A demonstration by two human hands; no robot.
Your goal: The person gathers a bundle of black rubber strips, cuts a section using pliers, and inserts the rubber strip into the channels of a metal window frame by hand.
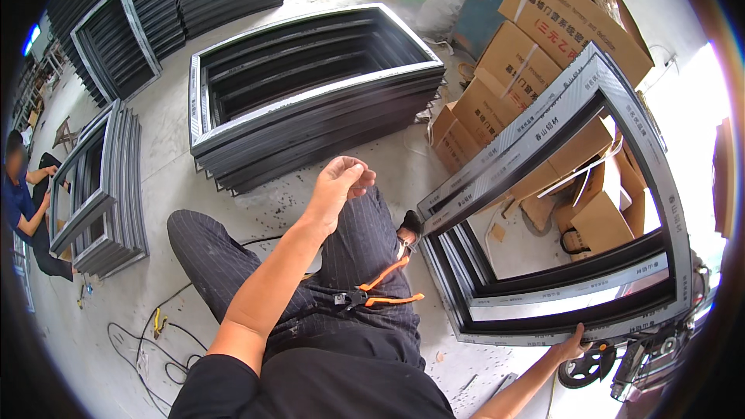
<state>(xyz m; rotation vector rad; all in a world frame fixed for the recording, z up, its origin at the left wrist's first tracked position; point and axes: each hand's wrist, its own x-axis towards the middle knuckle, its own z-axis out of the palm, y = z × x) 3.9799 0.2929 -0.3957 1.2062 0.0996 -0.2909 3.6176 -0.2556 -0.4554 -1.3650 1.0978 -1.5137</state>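
My left hand point(344, 179) is raised above my knee, its fingers curled with the thumb over them. Whether something small is inside it I cannot tell. My right hand point(571, 347) grips the near lower edge of a tilted aluminium window frame point(669, 209) covered in printed protective film. This frame stands upright to my right, and I see cardboard through its opening. Across my lap lie orange-handled cutting pliers point(364, 297), apart from both hands.
A stack of dark window frames point(314, 134) stands ahead. More frames point(107, 198) are stacked at left beside a seated person point(29, 203). Cardboard boxes point(518, 64) rise behind the tilted frame. A black cable point(139, 337) and yellow-handled pliers point(158, 323) lie on the floor. A wheel point(585, 366) stands near my right hand.
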